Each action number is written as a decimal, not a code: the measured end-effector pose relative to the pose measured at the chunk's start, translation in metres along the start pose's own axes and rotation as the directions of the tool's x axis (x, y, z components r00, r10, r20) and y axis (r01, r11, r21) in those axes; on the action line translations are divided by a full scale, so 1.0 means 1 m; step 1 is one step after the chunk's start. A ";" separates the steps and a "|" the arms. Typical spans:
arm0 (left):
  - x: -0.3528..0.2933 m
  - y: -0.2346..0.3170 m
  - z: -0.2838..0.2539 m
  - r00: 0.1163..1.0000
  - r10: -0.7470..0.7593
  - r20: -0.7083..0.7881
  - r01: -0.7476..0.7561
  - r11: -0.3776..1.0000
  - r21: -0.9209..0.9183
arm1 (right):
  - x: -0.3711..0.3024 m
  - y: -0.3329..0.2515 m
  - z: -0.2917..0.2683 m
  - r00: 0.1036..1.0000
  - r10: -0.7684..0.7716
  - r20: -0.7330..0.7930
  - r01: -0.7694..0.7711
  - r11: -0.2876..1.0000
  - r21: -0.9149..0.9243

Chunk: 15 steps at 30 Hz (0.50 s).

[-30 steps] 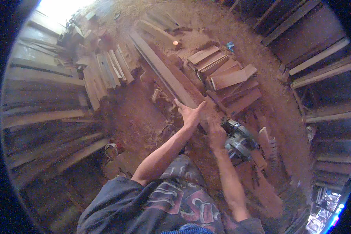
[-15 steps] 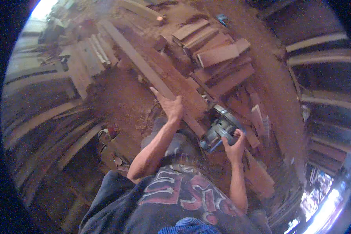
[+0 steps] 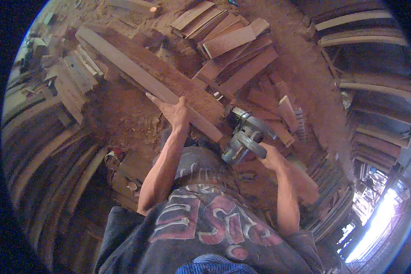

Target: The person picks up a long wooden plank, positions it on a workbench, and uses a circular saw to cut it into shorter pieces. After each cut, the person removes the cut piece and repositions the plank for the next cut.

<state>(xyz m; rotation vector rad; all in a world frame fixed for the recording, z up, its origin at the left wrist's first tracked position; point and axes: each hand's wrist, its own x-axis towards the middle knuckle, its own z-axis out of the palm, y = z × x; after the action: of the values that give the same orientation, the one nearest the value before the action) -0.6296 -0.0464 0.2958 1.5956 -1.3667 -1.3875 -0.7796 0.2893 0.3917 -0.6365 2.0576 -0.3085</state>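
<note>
A long, pale wooden board slants from the far left toward my body, lying on a wider reddish-brown plank strewn with sawdust. My left hand grips the board's near-side edge, one finger stretched along it; its underside fingers are hidden. Just right of the board's near end is a dark circular saw with a rounded guard. Around its rear handle my right hand is closed. The saw's blade cannot be made out.
Stacked short boards lie beyond the saw, with offcuts to their right. Another pile of pale planks is at the far left. Long timbers line the right side. Sawdust covers the ground.
My right hand has closed on the saw's handle, where its fingers were partly raised before. The saw has turned and its handle shows more plainly. The whole view has shifted, with things further left.
</note>
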 end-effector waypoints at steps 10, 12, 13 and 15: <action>0.058 -0.022 0.030 0.994 0.064 -0.090 -0.051 0.988 0.144 | 0.005 0.017 0.022 0.990 0.140 -0.005 -0.140 0.990 0.001; 0.062 -0.026 0.029 0.993 0.082 -0.082 -0.072 0.990 0.117 | 0.007 0.022 0.021 0.991 0.129 0.026 -0.128 0.992 -0.016; 0.063 -0.028 0.027 0.991 0.107 -0.086 -0.097 0.990 0.105 | 0.008 0.025 0.022 0.993 0.111 0.044 -0.110 0.994 -0.027; 0.068 -0.031 0.025 0.994 0.094 -0.062 -0.087 0.991 0.105 | 0.012 0.032 0.024 0.993 0.103 0.054 -0.102 0.995 -0.009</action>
<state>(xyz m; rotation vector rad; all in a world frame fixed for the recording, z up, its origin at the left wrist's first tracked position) -0.6500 -0.0979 0.2390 1.6091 -1.4716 -1.2175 -0.7747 0.3100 0.3560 -0.5353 2.0319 -0.2228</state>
